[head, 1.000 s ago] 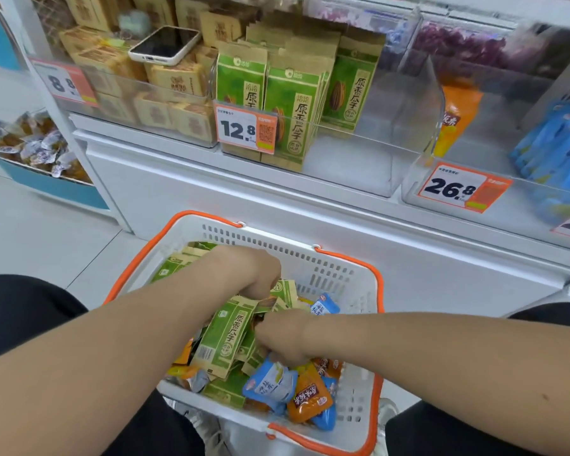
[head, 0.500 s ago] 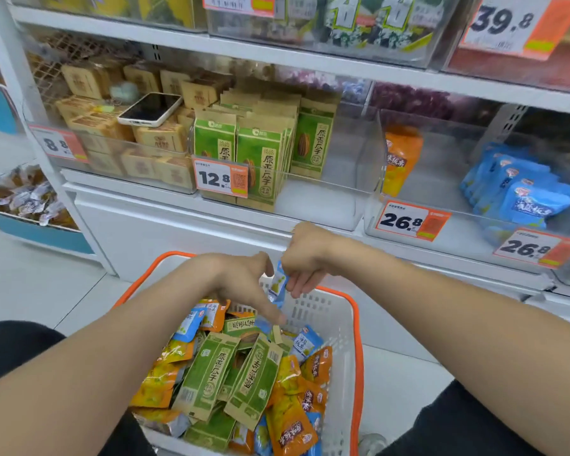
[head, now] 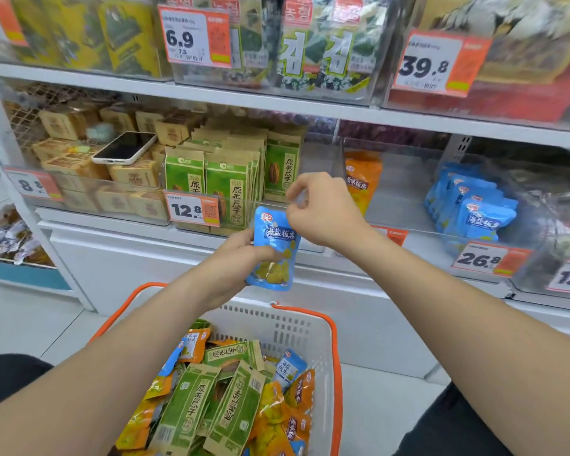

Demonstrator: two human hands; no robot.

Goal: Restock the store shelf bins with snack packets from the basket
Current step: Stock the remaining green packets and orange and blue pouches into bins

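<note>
My left grip [head: 234,258] is pinching the packet [head: 273,248] over the basket [head: 334,357], before the shelf's [head: 129,230] front edge, while my right grip [head: 326,209] is curling at its top, hold unclear, so I'm risking a drop.

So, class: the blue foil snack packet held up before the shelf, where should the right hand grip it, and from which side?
Pinch the flat sealed top strip of the blue foil snack packet from above and the right. It stands upright, the left hand covers its left edge, and its bulging lower half would probably slip.
</note>
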